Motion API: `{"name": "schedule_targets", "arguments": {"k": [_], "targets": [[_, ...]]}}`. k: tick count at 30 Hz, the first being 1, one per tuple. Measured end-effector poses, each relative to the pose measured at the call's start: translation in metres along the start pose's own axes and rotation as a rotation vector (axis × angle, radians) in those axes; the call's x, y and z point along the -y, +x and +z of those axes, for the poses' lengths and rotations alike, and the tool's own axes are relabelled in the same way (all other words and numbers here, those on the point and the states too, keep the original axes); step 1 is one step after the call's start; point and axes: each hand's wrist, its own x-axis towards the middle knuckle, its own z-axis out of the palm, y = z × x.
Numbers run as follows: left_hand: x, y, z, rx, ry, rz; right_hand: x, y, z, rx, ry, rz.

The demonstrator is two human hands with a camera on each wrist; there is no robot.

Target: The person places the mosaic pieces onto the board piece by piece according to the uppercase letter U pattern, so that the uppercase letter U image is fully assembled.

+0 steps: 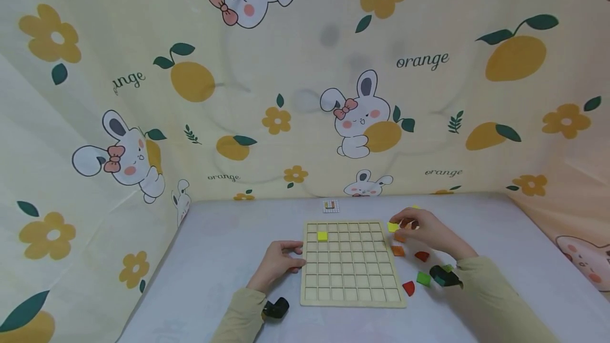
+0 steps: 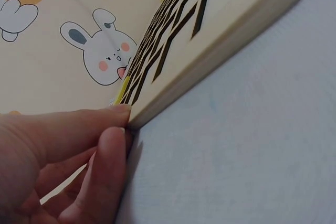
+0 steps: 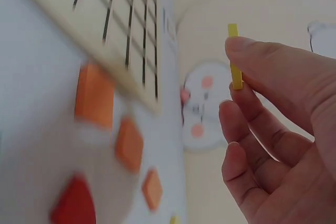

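Note:
My right hand [image 1: 426, 231] pinches a thin yellow square tile [image 3: 234, 56] between thumb and fingertip, held edge-on to the right wrist camera. It is just past the right rim of a pale wooden grid board [image 1: 352, 303]. A single yellow tile [image 1: 322, 236] lies in a cell near the board's far left corner. At the board's left edge, my left hand [image 1: 276, 263] touches the side with its thumb and a finger spread apart. The left wrist view has those fingertips [image 2: 119, 113] right at the wooden edge.
Orange tiles [image 1: 397, 251], red quarter-round pieces [image 1: 408, 288] and green pieces [image 1: 423, 278] lie right of the board. Behind the board is a small patterned card [image 1: 331, 206]. A printed curtain [image 1: 305, 68] rises behind the table.

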Motion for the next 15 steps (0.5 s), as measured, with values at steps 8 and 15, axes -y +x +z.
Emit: {"name": "schedule_targets", "arguments": {"k": [8, 15], "targets": [[0.001, 0.0, 0.0, -0.005, -0.003, 0.009, 0.027, 0.023, 0.033, 0.026, 0.078, -0.096], [0.002, 0.001, 0.0, -0.01, 0.006, 0.005, 0.046, 0.04, 0.063, 0.037, 0.147, -0.193]]}}
